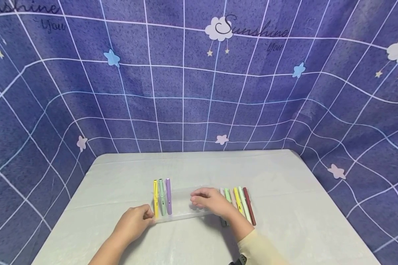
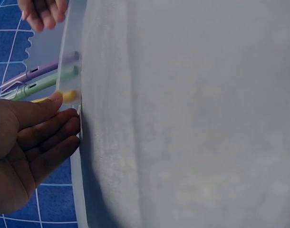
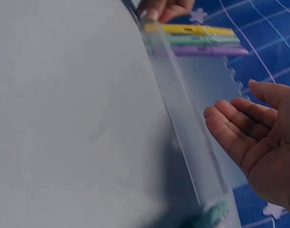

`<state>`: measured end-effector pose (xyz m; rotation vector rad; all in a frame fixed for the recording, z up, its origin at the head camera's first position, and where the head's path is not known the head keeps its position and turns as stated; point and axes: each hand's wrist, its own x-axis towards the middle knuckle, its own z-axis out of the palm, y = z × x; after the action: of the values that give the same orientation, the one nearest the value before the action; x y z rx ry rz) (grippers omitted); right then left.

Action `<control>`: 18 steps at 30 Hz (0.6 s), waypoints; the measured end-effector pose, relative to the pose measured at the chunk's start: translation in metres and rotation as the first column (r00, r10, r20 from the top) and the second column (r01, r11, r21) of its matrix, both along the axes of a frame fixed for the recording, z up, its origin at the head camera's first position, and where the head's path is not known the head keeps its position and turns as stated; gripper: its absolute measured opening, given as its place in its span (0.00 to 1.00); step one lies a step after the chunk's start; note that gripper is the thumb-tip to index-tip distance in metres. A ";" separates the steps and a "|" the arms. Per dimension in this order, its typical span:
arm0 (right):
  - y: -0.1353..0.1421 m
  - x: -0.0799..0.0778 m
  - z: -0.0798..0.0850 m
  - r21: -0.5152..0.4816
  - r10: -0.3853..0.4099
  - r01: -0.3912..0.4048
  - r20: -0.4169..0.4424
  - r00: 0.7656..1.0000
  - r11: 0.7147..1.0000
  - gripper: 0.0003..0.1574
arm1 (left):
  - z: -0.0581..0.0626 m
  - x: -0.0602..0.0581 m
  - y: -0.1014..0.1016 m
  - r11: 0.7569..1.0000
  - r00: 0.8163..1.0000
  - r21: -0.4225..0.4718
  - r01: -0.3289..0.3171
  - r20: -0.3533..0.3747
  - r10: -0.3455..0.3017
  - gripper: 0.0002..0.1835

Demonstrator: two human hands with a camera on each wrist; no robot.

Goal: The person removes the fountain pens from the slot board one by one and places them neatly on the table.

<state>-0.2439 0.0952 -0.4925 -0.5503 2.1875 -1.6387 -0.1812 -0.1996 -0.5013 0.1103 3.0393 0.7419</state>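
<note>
A clear plastic pen tray with a wavy back edge lies on the table. Three capped pens rest side by side at its left end: a yellow pen, a mint green pen and a purple pen. My left hand pinches the tray's front left corner, its thumb beside the yellow pen. Over the tray's right half hovers my right hand, palm inward and fingers loosely bent, with nothing in it. In the right wrist view, the right hand is apart from the pens.
Right of the tray, several more pens lie in a row, among them a yellow pen and a dark red pen; my right forearm partly covers the row. A pale cloth covers the table. Blue gridded curtain surrounds its back and sides.
</note>
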 end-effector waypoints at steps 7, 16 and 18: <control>-0.034 -0.002 -0.008 -0.018 0.020 -0.020 -0.011 1.000 1.000 0.23 | 0.002 -0.001 0.000 1.000 1.000 0.006 0.004 0.022 -0.004 0.10; -0.061 -0.002 -0.015 -0.074 0.031 -0.028 0.046 0.998 0.997 0.20 | 0.003 -0.003 0.000 1.000 1.000 0.029 0.004 0.030 -0.005 0.11; -0.065 -0.003 -0.015 -0.084 0.031 -0.027 0.051 0.998 0.996 0.19 | 0.003 -0.004 0.000 0.999 1.000 0.034 0.010 0.027 -0.011 0.11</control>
<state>-0.2465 0.0303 -0.5070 -0.5523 2.0726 -1.7155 -0.1851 -0.1999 -0.4988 0.1155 2.9984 0.7880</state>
